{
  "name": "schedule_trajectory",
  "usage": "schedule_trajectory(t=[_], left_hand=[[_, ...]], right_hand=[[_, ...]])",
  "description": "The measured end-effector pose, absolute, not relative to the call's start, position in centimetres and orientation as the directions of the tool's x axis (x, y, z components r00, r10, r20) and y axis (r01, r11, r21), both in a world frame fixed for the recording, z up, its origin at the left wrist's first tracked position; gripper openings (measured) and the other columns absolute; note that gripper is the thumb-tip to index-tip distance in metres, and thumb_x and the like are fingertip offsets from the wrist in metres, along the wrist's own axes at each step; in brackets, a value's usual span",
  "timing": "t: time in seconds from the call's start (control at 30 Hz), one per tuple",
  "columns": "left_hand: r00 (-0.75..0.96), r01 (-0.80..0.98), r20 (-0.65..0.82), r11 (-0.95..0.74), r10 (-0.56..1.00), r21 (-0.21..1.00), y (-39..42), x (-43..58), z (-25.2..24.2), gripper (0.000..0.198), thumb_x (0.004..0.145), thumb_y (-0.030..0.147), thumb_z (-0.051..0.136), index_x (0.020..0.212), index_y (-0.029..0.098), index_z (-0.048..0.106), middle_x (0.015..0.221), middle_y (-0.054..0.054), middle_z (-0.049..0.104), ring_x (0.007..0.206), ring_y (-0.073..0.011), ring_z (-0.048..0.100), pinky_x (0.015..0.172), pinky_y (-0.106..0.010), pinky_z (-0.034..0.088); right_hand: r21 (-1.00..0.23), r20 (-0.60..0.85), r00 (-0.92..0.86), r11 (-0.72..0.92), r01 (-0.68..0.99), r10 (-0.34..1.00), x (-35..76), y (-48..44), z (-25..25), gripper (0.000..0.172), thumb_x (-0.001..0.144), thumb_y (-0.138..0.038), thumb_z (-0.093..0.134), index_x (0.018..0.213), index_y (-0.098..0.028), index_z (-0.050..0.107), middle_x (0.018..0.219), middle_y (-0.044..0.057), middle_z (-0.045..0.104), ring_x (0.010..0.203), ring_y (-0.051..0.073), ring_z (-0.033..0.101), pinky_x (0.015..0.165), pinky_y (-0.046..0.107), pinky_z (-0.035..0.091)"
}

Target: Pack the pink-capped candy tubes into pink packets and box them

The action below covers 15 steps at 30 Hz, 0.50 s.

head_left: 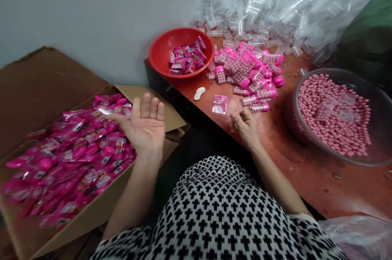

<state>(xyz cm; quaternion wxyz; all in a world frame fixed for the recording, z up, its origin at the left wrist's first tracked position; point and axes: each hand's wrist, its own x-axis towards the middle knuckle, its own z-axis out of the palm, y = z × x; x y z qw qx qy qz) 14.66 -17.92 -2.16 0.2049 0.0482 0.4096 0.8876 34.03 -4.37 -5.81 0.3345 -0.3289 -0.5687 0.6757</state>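
The left hand point(148, 127) is raised beside the carton, palm up, fingers extended away from the body and thumb spread towards the pouches; it is wide open with nothing in it. The right hand point(244, 125) is low at the near edge of the surface point(275, 145), its forearm slanting in from the right, fingers bent and thumb close to them; whether it pinches anything cannot be told.

The surface is reddish-brown with dark worn spots and meets a plain grey wall point(107, 19). On it are a red bowl point(157, 53) of small packets, a white scrap point(199, 93), a heap of clear tubes point(254, 10) at the back and a dark basin point(290, 117) of pink beads point(333, 117). A green bundle point(367, 35) is at the far right. On the left, an open carton point(49, 70) holds glossy pink pouches point(88, 145).

The pink packet point(219, 104) lies flat, just beyond the right hand, printed face up, its longer axis running away from the person. The filled tubes point(245, 66) are piled at various angles; the nearest one lies crosswise, its pink cap to the right.
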Motion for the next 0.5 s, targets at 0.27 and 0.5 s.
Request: schedule_trajectory(t=[0.27,0.5], left_hand=[[-0.464,0.662,0.299,0.102,0.834,0.742,-10.5,17.6,-9.5,0.037,0.08,0.04,0.063,0.112,0.021,0.066,0.127,-0.009,0.06,0.129,-0.0268,0.044,0.113,-0.047,0.023],[-0.402,0.829,0.32,0.193,0.858,0.525,-8.3,18.3,-12.1,0.03,0.085,0.036,0.056,0.11,0.025,0.067,0.13,-0.007,0.058,0.134,-0.0299,0.037,0.113,-0.054,0.015]], right_hand=[[-0.993,-0.096,-0.494,-0.114,-0.007,0.864,35.4,-4.0,-6.2,0.035,0.076,-0.048,0.065,0.069,-0.02,0.046,0.05,-0.007,0.054,0.038,0.005,0.046,0.038,0.017,0.035],[-0.994,-0.103,-0.519,-0.108,0.022,0.849,35.7,-3.6,-6.8,0.034,0.077,-0.048,0.064,0.068,-0.02,0.047,0.05,-0.006,0.053,0.039,0.006,0.045,0.039,0.018,0.033]])
